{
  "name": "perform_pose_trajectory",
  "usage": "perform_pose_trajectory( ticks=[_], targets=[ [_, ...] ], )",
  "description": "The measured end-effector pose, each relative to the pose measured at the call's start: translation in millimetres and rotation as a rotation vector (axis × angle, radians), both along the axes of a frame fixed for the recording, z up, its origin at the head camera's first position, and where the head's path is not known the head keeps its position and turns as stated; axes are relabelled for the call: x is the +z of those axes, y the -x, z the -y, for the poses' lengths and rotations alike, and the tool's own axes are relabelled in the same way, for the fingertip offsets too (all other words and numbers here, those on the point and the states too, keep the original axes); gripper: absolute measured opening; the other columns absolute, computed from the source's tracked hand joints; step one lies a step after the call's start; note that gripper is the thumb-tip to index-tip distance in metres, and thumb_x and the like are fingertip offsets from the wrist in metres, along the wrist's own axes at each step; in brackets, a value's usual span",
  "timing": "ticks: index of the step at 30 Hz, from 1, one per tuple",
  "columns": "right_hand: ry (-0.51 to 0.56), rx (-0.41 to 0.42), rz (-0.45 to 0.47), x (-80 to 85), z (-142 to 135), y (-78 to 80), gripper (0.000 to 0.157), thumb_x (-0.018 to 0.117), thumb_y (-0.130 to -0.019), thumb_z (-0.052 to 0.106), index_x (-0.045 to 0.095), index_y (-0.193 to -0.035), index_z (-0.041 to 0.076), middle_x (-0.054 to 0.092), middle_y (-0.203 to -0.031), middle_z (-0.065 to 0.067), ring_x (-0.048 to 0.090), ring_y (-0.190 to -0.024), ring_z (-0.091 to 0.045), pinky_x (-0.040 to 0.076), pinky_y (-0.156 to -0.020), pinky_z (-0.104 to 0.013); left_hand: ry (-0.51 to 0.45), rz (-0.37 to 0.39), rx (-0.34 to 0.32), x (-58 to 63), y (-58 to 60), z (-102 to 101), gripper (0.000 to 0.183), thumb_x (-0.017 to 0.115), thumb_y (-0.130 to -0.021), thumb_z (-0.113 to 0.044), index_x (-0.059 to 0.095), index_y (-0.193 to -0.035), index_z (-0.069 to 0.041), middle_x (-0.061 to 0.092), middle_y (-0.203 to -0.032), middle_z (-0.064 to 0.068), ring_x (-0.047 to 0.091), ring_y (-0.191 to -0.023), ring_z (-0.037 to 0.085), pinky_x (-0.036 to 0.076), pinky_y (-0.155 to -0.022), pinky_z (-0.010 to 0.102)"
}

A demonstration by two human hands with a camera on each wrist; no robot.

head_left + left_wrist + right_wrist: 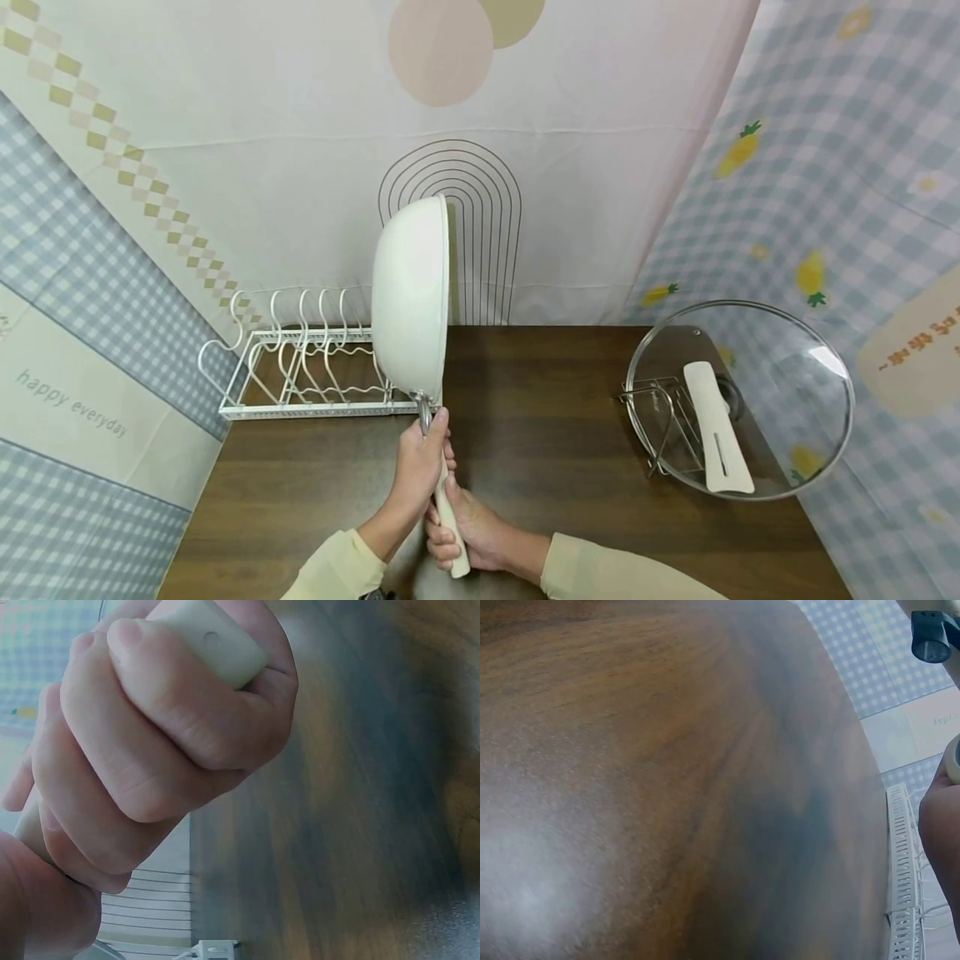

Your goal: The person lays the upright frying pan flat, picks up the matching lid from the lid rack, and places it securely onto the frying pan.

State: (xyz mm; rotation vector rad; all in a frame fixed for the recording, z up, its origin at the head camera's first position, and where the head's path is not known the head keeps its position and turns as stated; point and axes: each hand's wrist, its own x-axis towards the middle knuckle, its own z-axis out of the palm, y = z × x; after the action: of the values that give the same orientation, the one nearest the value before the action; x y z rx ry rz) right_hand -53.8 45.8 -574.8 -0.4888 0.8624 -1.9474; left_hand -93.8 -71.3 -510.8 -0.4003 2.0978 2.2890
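A white wok [408, 292] is tilted on its side, its rim facing right and its inside hidden. My left hand [420, 458] grips the cream handle near the metal neck [424, 408]. Lower down, my right hand [472, 529] holds the same handle [459, 562] close to its end. In the left wrist view, curled fingers wrap the handle end [225, 652]. At the right edge of the right wrist view only part of a hand [939, 832] shows. The wok overlaps the right end of a white wire rack [300, 410]; contact between them cannot be told.
A glass lid [787, 375] with a cream handle [720, 433] leans in a small metal stand [660, 417] on the right. The dark wooden table [540, 417] is bordered by a white back cloth [600, 208] and checked side cloths [862, 167].
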Motion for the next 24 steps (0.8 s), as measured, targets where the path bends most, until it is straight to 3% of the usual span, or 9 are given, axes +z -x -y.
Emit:
perform_pose_trajectory(
  ticks=[7,24],
  targets=[
    [0.001,0.011,-0.002,5.4,0.5,4.1,0.059,0.008,-0.103,0.066,0.047,-0.090,0.023,0.044,-0.062,0.015,0.042,-0.048,0.001,0.043,-0.050,-0.018,0.003,-0.013,0.010,8.1,0.7,1.3,0.037,0.058,-0.106,-0.034,0.054,-0.081,-0.007,0.052,-0.055,-0.002,0.054,-0.045,0.008,0.052,-0.046,0.023],
    [-0.030,0.031,-0.023,22.7,-1.2,14.8,0.058,0.012,-0.103,0.067,0.046,-0.089,0.022,0.043,-0.061,0.016,0.042,-0.047,0.002,0.042,-0.050,-0.018,0.000,-0.033,0.028,23.2,6.5,3.1,0.039,0.057,-0.107,-0.036,0.056,-0.084,-0.003,0.054,-0.055,-0.001,0.055,-0.044,0.009,0.054,-0.047,0.024]
  ],
)
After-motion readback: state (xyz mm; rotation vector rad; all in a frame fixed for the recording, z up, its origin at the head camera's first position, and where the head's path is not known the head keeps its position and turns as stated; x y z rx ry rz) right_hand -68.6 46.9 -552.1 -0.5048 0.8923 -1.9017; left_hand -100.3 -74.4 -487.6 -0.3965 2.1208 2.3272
